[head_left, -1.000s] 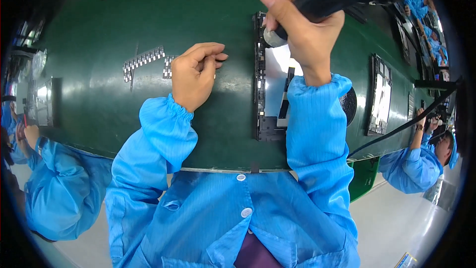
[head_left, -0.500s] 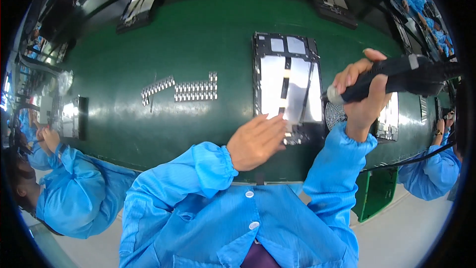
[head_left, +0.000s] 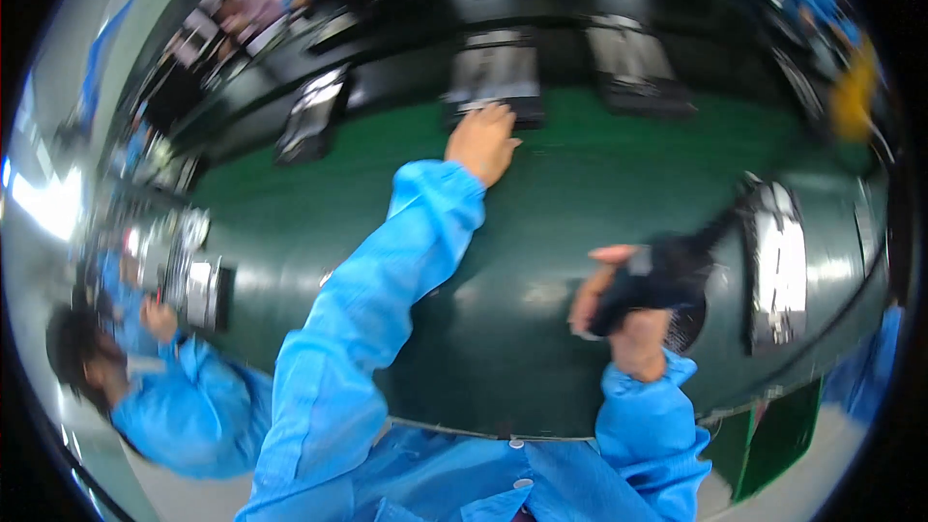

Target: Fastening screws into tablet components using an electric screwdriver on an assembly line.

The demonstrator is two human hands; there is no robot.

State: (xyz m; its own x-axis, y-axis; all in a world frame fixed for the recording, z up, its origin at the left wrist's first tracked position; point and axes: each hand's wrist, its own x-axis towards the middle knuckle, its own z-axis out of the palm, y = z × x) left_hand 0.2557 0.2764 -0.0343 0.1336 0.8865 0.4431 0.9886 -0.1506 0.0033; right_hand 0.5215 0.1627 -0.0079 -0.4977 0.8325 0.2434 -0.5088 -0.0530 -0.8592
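Observation:
My left hand (head_left: 483, 143) reaches to the far side of the green table, its fingers laid out flat on the near end of a flat black-and-silver device unit (head_left: 498, 72). The thumb sticks out to the right. My right hand (head_left: 638, 333) is wrapped round a black corded electric screwdriver (head_left: 662, 280), blurred by motion, above the near right of the table. Its tip cannot be made out. Partly hidden behind that hand lies a round dark dish with a speckled surface (head_left: 688, 327).
More device units stand at the far left (head_left: 314, 116), far right (head_left: 638, 68) and near right (head_left: 778, 266). The screwdriver's black cable (head_left: 831, 324) curves along the right. A person in blue (head_left: 193, 411) works at the left. A green bin (head_left: 778, 449) is below the table edge.
My left hand has moved far forward, and the device unit that lay before me is gone from there. The screwdriver has come lower and nearer. The whole view has shifted; my sleeve covers the small strips' place.

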